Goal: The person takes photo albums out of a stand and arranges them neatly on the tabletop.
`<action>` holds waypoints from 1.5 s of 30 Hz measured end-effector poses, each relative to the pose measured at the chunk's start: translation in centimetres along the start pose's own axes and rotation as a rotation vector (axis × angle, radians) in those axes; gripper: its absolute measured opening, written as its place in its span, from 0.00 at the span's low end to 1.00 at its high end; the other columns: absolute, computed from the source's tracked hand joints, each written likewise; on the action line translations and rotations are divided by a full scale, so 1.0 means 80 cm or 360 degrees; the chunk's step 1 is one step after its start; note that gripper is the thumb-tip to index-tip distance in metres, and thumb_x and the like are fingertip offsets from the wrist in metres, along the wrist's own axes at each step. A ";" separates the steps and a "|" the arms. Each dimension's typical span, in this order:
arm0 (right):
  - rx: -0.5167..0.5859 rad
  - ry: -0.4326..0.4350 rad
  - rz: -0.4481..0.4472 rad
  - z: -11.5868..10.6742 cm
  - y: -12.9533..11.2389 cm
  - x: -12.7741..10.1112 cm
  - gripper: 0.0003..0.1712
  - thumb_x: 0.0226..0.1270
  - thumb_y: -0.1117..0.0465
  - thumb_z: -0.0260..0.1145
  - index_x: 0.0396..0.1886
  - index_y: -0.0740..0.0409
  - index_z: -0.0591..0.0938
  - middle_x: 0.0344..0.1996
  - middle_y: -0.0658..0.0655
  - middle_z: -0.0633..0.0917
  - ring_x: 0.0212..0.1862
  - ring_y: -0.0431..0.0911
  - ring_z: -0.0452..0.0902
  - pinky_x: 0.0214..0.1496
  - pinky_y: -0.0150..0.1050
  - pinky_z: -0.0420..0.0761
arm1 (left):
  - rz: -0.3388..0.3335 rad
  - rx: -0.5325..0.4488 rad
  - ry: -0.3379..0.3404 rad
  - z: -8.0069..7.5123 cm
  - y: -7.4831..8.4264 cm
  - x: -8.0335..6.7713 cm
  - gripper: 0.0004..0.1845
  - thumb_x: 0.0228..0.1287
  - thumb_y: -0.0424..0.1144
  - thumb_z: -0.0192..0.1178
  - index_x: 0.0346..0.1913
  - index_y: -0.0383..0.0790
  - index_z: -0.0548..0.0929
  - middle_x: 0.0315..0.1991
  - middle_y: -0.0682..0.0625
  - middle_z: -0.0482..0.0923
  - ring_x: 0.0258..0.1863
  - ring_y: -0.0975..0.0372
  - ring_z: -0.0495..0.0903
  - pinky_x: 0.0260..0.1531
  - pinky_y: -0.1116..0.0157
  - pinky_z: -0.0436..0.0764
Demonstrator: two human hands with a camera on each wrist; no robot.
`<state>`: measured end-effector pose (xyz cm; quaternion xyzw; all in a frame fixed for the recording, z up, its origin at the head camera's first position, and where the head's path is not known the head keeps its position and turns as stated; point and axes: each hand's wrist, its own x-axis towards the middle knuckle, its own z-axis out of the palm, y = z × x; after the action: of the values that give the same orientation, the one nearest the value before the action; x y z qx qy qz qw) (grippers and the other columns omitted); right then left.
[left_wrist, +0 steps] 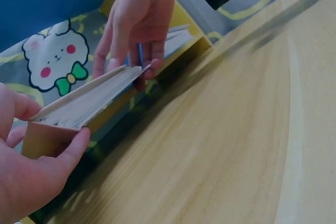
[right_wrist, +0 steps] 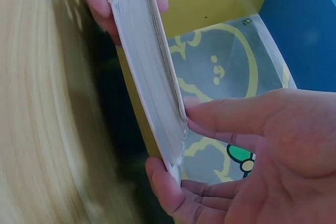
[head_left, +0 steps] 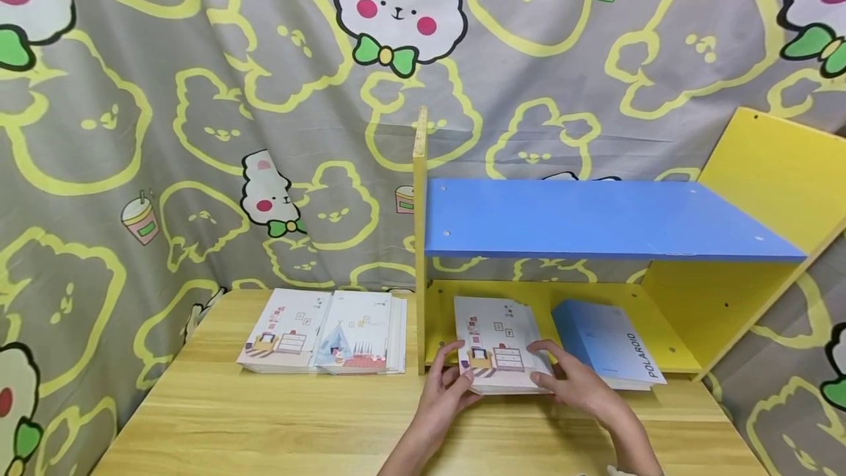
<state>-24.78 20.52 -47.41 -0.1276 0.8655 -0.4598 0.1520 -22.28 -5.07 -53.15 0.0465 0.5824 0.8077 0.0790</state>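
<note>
A book with a room drawing on its white cover is held between both hands at the front of the lower yellow shelf. My left hand grips its left side, thumb near the lower corner; in the left wrist view the thumb and fingers pinch the spine end. My right hand holds the right side. In the right wrist view its thumb lies on one cover and its fingers on the other, with the page edges between. A blue and white book marked POLAROID lies just right of it.
A yellow side panel stands left of the held book, and a blue shelf board spans above. Left of the unit, a room-drawing book and a tent-drawing book lie on the wooden table. A patterned curtain hangs behind.
</note>
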 end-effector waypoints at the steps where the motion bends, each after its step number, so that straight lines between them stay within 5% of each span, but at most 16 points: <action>1: 0.0002 0.0001 -0.0002 0.000 0.000 0.000 0.30 0.74 0.57 0.67 0.71 0.60 0.70 0.19 0.53 0.72 0.21 0.47 0.69 0.24 0.36 0.69 | 0.0001 -0.0006 0.0002 0.000 0.000 0.000 0.31 0.73 0.31 0.57 0.76 0.46 0.63 0.55 0.37 0.79 0.50 0.52 0.83 0.53 0.57 0.84; 8: 0.0010 -0.0009 -0.0027 -0.001 0.003 0.002 0.31 0.74 0.57 0.67 0.71 0.60 0.69 0.22 0.54 0.72 0.26 0.46 0.69 0.29 0.41 0.78 | -0.0010 -0.0048 0.0009 -0.001 -0.001 0.001 0.32 0.72 0.30 0.58 0.75 0.46 0.64 0.55 0.37 0.78 0.50 0.52 0.83 0.52 0.56 0.85; 16: 0.0058 -0.0053 -0.0063 -0.001 0.004 0.002 0.33 0.75 0.57 0.67 0.74 0.59 0.68 0.21 0.51 0.67 0.23 0.42 0.61 0.28 0.39 0.77 | -0.0006 -0.0078 -0.0006 -0.004 -0.001 0.000 0.31 0.73 0.31 0.57 0.76 0.44 0.63 0.55 0.37 0.78 0.49 0.52 0.82 0.51 0.57 0.85; 20: 0.0125 -0.0082 -0.0072 -0.002 0.003 0.002 0.32 0.76 0.57 0.66 0.74 0.60 0.67 0.24 0.53 0.72 0.25 0.42 0.64 0.28 0.37 0.75 | 0.0013 -0.0110 -0.0012 -0.006 0.000 -0.002 0.31 0.74 0.31 0.56 0.77 0.42 0.62 0.56 0.34 0.78 0.49 0.51 0.83 0.51 0.57 0.85; 25: 0.0274 -0.0131 -0.0139 -0.003 0.003 0.003 0.32 0.76 0.60 0.64 0.73 0.65 0.66 0.46 0.67 0.80 0.36 0.50 0.77 0.35 0.42 0.80 | -0.0005 -0.0149 -0.0014 -0.008 -0.001 -0.004 0.32 0.74 0.30 0.57 0.77 0.43 0.61 0.58 0.34 0.77 0.50 0.50 0.83 0.52 0.57 0.85; 28: 0.0314 -0.0069 -0.0156 -0.002 0.005 0.003 0.31 0.74 0.61 0.66 0.72 0.66 0.68 0.66 0.75 0.70 0.56 0.63 0.76 0.45 0.47 0.83 | -0.0025 -0.0157 -0.0011 -0.009 -0.002 -0.004 0.32 0.73 0.30 0.57 0.76 0.44 0.61 0.58 0.34 0.77 0.50 0.51 0.83 0.51 0.57 0.85; 31: 0.0304 0.0017 -0.0153 0.000 0.006 0.003 0.31 0.72 0.62 0.69 0.71 0.64 0.71 0.73 0.77 0.61 0.67 0.69 0.66 0.51 0.47 0.81 | -0.0008 -0.0160 -0.0009 -0.008 -0.003 -0.005 0.31 0.73 0.29 0.57 0.75 0.42 0.61 0.56 0.35 0.78 0.49 0.50 0.83 0.50 0.56 0.86; 35: 0.0358 0.0006 -0.0144 -0.002 0.007 0.004 0.32 0.71 0.62 0.69 0.71 0.65 0.71 0.73 0.76 0.61 0.61 0.62 0.73 0.50 0.44 0.82 | -0.0006 -0.0143 0.0011 -0.007 -0.002 -0.005 0.31 0.73 0.28 0.57 0.75 0.43 0.62 0.55 0.36 0.79 0.48 0.51 0.84 0.49 0.56 0.86; 45: 0.0510 -0.0283 -0.0306 -0.015 0.011 -0.004 0.31 0.74 0.64 0.66 0.72 0.64 0.67 0.62 0.72 0.70 0.45 0.51 0.79 0.44 0.41 0.83 | 0.0077 -0.0014 -0.0002 -0.002 0.006 -0.009 0.31 0.71 0.27 0.57 0.74 0.48 0.66 0.56 0.36 0.79 0.46 0.51 0.84 0.47 0.59 0.87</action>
<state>-25.00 22.04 -47.50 -0.2239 0.7483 -0.5910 0.2014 -21.63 -5.52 -52.75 0.0607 0.5775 0.8119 0.0600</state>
